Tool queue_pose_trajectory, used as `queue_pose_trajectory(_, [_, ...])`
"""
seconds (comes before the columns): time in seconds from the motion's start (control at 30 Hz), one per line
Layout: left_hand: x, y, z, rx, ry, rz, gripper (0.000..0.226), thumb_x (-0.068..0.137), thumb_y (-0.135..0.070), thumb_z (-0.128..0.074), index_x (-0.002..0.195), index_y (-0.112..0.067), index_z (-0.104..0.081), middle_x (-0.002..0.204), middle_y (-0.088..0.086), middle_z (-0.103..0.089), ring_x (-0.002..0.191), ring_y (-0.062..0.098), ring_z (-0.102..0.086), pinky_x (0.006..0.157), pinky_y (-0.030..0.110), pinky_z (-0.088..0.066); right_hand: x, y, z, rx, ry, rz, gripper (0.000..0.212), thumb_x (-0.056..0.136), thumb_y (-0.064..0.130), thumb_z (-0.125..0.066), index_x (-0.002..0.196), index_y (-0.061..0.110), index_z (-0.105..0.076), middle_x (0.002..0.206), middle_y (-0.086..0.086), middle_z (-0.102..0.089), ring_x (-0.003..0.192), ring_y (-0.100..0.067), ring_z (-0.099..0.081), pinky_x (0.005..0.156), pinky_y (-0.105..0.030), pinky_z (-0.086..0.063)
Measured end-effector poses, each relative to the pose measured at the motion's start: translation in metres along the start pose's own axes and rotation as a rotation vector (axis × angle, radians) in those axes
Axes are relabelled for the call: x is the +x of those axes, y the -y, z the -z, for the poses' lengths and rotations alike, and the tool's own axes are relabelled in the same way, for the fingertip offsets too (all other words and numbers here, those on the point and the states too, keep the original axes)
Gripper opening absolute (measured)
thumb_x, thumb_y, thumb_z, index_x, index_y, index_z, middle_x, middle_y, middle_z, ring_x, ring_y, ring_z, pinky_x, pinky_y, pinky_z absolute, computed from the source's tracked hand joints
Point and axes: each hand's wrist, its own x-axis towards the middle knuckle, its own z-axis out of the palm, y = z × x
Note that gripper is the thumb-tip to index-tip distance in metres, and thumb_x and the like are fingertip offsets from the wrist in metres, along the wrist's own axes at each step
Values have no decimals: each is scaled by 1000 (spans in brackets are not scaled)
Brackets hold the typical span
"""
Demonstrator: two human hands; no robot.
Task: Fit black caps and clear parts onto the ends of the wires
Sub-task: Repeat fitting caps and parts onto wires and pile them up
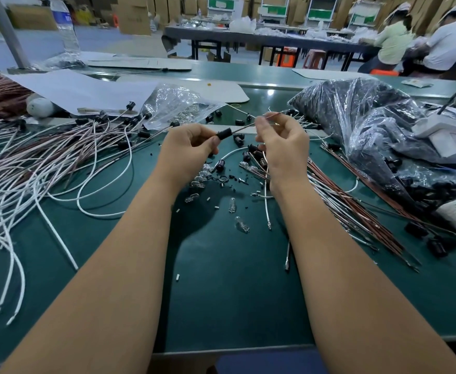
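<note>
My left hand [187, 147] pinches a black cap [224, 133] above the green table. A thin brown wire [244, 127] runs out of the cap to my right hand [281, 143], which pinches it near its far end. Loose black caps [239, 139] and small clear bulbs [241, 224] lie scattered on the mat under and in front of my hands. To the left spreads a pile of white and brown wires with caps fitted [59, 155]. A bundle of bare brown and white wires [356, 209] lies to the right.
A large clear bag of black caps [370, 125] sits at the right, a smaller clear bag of bulbs [175, 103] behind my hands. White paper sheets [81, 90] and a water bottle [64, 25] stand at the back left. Two people sit at a far table.
</note>
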Motion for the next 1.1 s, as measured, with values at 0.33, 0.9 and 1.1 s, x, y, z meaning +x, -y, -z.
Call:
queue_pose_trajectory(0.33, [-1, -5, -7, 58, 23, -87, 8, 89, -8, -65, 85, -10, -70, 82, 24, -68, 68, 31, -59, 73, 48, -52, -1, -3, -3, 157, 177, -96, 8, 89, 5, -66, 81, 9, -67, 69, -4, -68, 60, -13, -64, 62, -23, -55])
queue_pose_trajectory(0.9, [0, -3, -10, 115, -53, -145, 9, 89, -9, -63, 85, -8, -70, 74, 13, -68, 64, 21, -57, 61, 38, -48, -1, -5, -4, 91, 228, -86, 13, 91, 2, -60, 86, 10, -70, 74, -7, -68, 63, -12, -63, 65, -25, -53])
queue_pose_trajectory(1.1, [-1, -2, -8, 134, -66, -157, 9, 90, -7, -62, 88, -4, -70, 77, 16, -69, 73, 36, -63, 66, 45, -52, 1, -1, -2, 200, 224, -162, 33, 103, 16, -40, 87, 4, -66, 75, -12, -65, 61, -19, -62, 60, -26, -52])
